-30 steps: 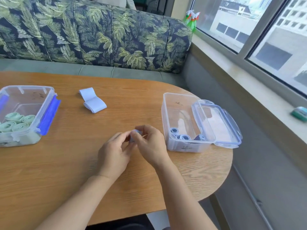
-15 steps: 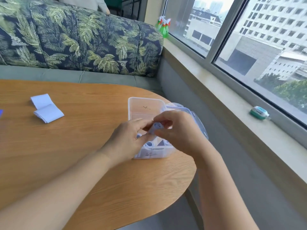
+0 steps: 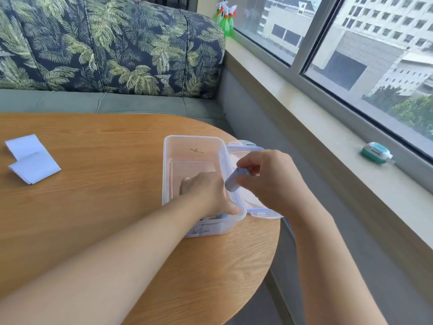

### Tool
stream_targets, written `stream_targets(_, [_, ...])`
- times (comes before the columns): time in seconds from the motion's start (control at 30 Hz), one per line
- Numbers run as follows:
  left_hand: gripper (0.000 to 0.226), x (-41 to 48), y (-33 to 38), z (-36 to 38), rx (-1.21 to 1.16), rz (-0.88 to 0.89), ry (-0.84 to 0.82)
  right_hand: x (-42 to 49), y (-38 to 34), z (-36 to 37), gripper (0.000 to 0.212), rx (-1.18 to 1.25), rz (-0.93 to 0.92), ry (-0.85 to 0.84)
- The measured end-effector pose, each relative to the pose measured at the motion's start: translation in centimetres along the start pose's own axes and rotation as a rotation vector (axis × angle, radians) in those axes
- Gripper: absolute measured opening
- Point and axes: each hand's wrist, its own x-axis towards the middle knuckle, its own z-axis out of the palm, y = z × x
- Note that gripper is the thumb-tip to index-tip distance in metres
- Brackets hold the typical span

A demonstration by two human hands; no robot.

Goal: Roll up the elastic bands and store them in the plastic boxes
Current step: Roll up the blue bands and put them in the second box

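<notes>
A clear plastic box stands open near the table's right edge, its lid lying beside it on the right. My right hand pinches a rolled light-blue elastic band over the box's right rim. My left hand reaches down into the box with curled fingers; what they touch is hidden. Some rolled blue bands show faintly through the box's near wall under my left wrist. A flat, folded light-blue band lies on the table at the left.
The round wooden table ends just right of the box. A leaf-patterned sofa runs along the far side. On the window sill at the right sit a small green-and-white device and green spray bottles.
Both hands carried the rolled band from the table's middle to the box. The left hand let go of the roll and went down into the box. The view swung right, losing the left box.
</notes>
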Motion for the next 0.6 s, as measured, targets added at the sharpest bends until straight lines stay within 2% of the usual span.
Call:
stream_targets(0.13, [0.021, 0.1, -1.2, -0.7, -0.077, 0.066, -0.064, 0.7, 0.7, 0.8, 0.014, 0.019, -0.002, -0.024])
stream_targets(0.2, [0.012, 0.0, -2.2, -1.0, -0.176, 0.084, -0.114, 1.0, 1.0, 0.9, 0.015, 0.018, 0.002, -0.043])
stream_targets(0.4, [0.030, -0.2, -3.7, -1.1, -0.369, 0.097, -0.178, 1.1, 1.0, 1.4, 0.016, 0.045, 0.016, -0.066])
stream_targets(0.6, [0.053, -0.9, -3.6, -0.6, -0.542, -0.028, -0.202, 0.6, 0.6, 1.7, 0.014, -0.087, 0.050, -0.167])
